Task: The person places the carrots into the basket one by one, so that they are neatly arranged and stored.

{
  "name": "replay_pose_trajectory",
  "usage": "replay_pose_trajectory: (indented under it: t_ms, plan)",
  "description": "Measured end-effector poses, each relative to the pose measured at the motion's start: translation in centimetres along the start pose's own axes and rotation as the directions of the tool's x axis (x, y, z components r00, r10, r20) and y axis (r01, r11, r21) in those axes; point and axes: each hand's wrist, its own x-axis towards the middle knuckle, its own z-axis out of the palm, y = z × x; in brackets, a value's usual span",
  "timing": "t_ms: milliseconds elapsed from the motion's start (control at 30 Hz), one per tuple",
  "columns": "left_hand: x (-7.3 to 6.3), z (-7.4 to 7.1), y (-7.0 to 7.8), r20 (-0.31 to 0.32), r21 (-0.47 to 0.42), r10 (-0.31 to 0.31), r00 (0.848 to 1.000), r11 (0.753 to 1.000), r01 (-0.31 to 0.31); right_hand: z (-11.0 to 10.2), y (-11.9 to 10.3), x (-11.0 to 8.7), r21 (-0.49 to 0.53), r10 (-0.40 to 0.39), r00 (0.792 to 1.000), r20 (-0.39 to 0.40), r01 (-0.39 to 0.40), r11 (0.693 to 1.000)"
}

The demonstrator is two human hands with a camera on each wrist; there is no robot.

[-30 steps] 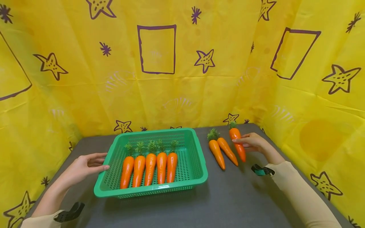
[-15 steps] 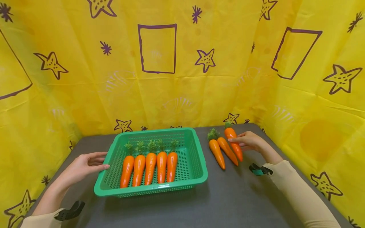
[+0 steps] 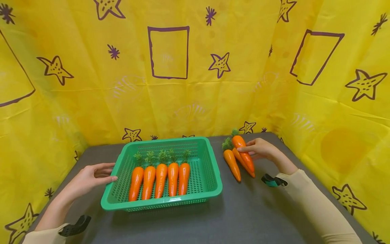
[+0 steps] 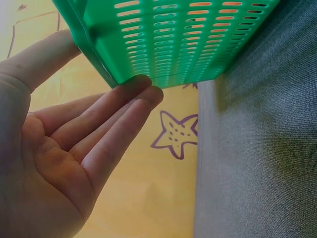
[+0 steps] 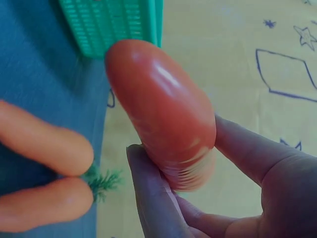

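A green plastic basket (image 3: 218, 185) holds several glossy orange carrots (image 3: 160, 181) in a row, leafy tops toward the back. My left hand (image 3: 86, 179) is at its left side. The thumb laps over the rim, while the other fingers touch the outside, as the left wrist view shows. To the right of the basket, my right hand (image 3: 262, 149) pinches a carrot (image 5: 166, 111) between thumb and fingers. In the head view this carrot overlaps another carrot (image 3: 238, 156) and partly hides it. One more carrot (image 3: 232, 166) lies just to the left.
A dark grey cloth (image 3: 195, 227) covers the table. Yellow curtains (image 3: 170, 98) printed with stars and frames stand close behind and on both sides. The basket's right wall faces the loose carrots across a narrow gap.
My right hand has moved left with the carrot, from beside the two lying carrots to over the nearer one. My left hand and the basket have stayed put.
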Motion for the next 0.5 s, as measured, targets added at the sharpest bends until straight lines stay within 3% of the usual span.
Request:
replay_pose_trajectory:
  t_ms: [500]
  plan:
    - [0.0,-0.1,0.0,-0.005,0.0,0.006,1.0,1.0,-0.006,2.0,-2.4,0.4,-0.086,-0.027,0.999,0.039,0.03,0.996]
